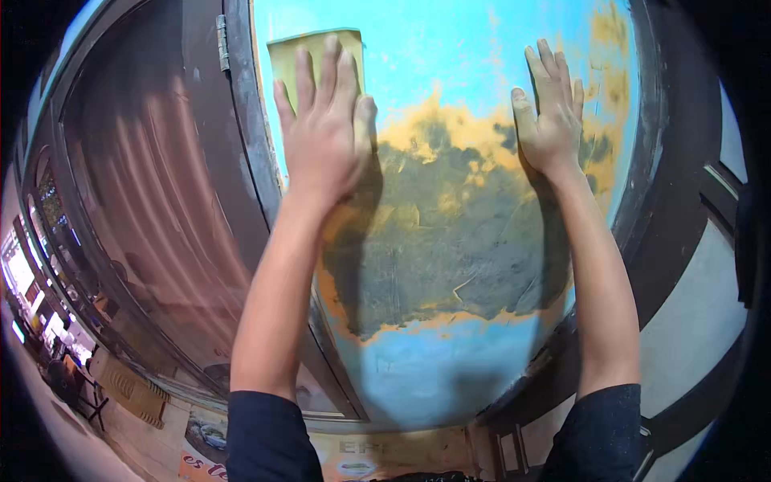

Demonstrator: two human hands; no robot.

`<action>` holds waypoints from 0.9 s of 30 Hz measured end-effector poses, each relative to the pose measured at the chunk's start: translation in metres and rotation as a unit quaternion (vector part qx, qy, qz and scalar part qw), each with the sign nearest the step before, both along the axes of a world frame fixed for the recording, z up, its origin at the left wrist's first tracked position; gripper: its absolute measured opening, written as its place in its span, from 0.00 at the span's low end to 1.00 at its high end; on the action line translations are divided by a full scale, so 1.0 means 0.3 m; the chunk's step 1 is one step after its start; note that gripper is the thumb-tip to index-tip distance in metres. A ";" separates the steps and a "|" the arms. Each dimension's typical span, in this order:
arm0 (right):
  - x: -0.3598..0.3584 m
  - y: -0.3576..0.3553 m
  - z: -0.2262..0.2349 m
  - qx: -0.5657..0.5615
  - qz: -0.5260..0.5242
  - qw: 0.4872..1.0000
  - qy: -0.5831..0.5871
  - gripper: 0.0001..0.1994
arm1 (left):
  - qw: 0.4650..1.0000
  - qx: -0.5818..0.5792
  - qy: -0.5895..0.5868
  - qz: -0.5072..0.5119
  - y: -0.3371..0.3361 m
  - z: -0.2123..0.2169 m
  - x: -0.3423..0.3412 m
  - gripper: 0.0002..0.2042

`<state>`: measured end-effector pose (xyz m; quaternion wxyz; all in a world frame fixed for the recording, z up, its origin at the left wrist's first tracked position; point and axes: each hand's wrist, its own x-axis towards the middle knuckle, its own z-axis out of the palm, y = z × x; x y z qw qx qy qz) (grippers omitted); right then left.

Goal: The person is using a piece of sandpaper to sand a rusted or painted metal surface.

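Note:
My left hand [324,140] lies flat with its fingers spread over a sheet of yellowish sandpaper [350,42], pressing it against the upper left of a wall panel [434,365]. The sheet's top edge and corners show around the fingers; the rest is hidden under the hand. That panel is bright blue, with a large grey and orange patch [450,233] across its middle. At the upper right, my right hand [552,120] rests on the panel with fingers stretched out and nothing in it. Both arms reach upward.
A dark frame with a metal hinge [222,42] borders the panel on the left, beside a glass pane with a pinkish curtain [161,177]. Dark framing [642,185] runs along the right. Low at the left stands a woven brown seat [128,390], near a printed banner [205,450].

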<state>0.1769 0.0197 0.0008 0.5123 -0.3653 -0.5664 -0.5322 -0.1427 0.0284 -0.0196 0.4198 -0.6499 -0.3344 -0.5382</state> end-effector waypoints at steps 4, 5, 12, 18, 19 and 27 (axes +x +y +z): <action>0.007 0.005 -0.006 -0.001 -0.009 1.000 0.001 0.29 | 0.999 0.029 -0.014 0.006 0.024 0.036 0.021 0.28; 0.010 0.008 -0.007 0.001 -0.007 1.000 -0.002 0.29 | 1.000 0.027 -0.013 0.004 0.026 0.012 0.032 0.28; 0.032 0.011 -0.005 0.009 0.010 1.000 -0.015 0.29 | 0.999 -0.014 -0.039 0.010 0.008 -0.086 0.111 0.28; 0.009 0.006 -0.008 0.005 0.017 1.000 -0.012 0.29 | 0.998 0.054 -0.031 0.022 0.032 0.069 0.122 0.28; 0.017 0.005 -0.008 0.003 0.011 1.000 -0.014 0.29 | 0.998 0.048 -0.028 0.021 0.033 0.058 0.131 0.28; 0.038 0.004 -0.009 0.000 -0.002 1.000 -0.018 0.30 | 0.999 -0.015 -0.023 0.023 -0.004 -0.100 0.246 0.29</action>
